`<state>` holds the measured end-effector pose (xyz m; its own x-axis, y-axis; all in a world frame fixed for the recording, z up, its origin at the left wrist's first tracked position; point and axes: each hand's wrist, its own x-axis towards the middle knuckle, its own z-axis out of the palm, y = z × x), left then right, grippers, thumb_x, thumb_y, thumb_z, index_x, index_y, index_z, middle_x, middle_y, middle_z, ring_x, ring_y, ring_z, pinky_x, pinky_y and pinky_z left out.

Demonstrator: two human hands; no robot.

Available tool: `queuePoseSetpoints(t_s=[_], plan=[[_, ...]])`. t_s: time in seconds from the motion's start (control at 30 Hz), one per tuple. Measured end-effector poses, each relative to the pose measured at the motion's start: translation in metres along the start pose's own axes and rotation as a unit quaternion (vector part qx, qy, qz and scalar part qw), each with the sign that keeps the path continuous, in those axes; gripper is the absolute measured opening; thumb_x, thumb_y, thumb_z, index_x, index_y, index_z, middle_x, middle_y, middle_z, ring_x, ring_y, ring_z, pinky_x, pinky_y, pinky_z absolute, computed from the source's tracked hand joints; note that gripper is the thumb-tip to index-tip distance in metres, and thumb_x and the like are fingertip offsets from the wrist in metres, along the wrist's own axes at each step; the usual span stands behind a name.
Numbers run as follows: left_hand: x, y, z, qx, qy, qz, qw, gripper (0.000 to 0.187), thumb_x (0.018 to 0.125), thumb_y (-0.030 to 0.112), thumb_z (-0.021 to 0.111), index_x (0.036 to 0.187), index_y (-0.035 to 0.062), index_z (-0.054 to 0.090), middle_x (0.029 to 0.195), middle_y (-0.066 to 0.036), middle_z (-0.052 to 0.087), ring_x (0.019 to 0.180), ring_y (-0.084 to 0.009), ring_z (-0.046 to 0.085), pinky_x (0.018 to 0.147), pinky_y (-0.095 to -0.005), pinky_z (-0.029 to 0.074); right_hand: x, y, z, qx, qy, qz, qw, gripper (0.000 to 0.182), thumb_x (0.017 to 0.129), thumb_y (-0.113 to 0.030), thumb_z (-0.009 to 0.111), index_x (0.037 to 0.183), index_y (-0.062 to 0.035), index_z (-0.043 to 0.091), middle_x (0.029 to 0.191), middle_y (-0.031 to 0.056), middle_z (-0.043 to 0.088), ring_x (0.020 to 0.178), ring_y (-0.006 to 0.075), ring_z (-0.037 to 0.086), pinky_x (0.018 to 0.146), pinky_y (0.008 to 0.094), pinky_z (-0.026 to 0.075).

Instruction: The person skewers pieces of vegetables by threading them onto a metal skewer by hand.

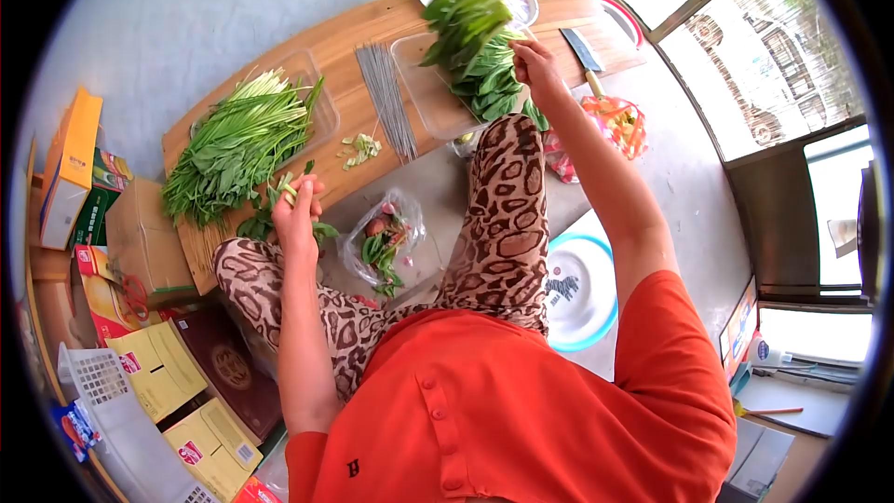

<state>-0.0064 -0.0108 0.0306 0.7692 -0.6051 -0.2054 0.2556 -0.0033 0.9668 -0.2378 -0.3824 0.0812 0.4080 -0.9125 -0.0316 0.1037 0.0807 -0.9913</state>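
My right hand is closed at the far side of the board, its fingers pinched at the stem end of a bunch of leafy greens. Motion blurs that bunch over a clear plastic tray, where more leafy greens lie. My left hand is closed around a few green stems near the board's front edge. Beside it, a big heap of long-stemmed greens rests in another clear container. Between the two containers lie a row of thin grey skewers and some cut stem pieces.
A cleaver lies on the right of the wooden board, near a white plate. Below are a plastic bag of scraps, a red-patterned bag and a blue-rimmed basin. Boxes stand at left.
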Motion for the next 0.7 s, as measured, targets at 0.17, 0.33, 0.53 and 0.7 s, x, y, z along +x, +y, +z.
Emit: queuePoseSetpoints(t_s=[0.17,0.33,0.53,0.7], plan=[[0.001,-0.001,0.004,0.027,0.004,-0.013,1.000,0.020,0.091,0.018,0.057,0.103,0.0034,0.063,0.083,0.000,0.062,0.057,-0.0038,0.044,0.052,-0.0192,0.033,0.051,0.071,-0.071,-0.094,0.129,0.126,0.979,0.014,0.083,-0.010,0.060,0.092,-0.0008,0.063,0.062,0.0041,0.055,0.045,0.0102,0.046,0.038,0.0238,0.033],[0.003,-0.005,0.004,0.028,-0.005,-0.021,0.999,0.018,0.091,0.018,0.058,0.102,0.0052,0.063,0.083,0.000,0.062,0.057,-0.0040,0.045,0.053,-0.0193,0.033,0.054,0.084,-0.079,-0.145,0.145,0.098,0.974,0.013,0.083,-0.011,0.057,0.092,-0.0034,0.063,0.062,0.0045,0.056,0.043,0.0096,0.045,0.037,0.0240,0.033],[0.002,-0.004,0.008,0.026,-0.018,-0.024,0.999,0.018,0.090,0.019,0.059,0.102,0.0051,0.063,0.084,-0.001,0.063,0.057,-0.0040,0.045,0.053,-0.0192,0.034,0.054,0.068,-0.084,-0.242,0.130,0.100,0.956,0.016,0.085,-0.014,0.057,0.096,-0.0041,0.062,0.068,0.0040,0.059,0.047,0.0096,0.052,0.039,0.0227,0.038],[0.000,-0.002,0.007,0.012,-0.023,-0.014,1.000,0.018,0.090,0.019,0.059,0.101,0.0047,0.064,0.084,-0.001,0.063,0.057,-0.0038,0.045,0.052,-0.0197,0.034,0.051,0.060,-0.086,-0.495,0.117,-0.082,0.857,0.029,0.079,-0.017,0.057,0.104,-0.0032,0.062,0.100,0.0202,0.062,0.098,0.0333,0.058,0.086,0.0396,0.045]])
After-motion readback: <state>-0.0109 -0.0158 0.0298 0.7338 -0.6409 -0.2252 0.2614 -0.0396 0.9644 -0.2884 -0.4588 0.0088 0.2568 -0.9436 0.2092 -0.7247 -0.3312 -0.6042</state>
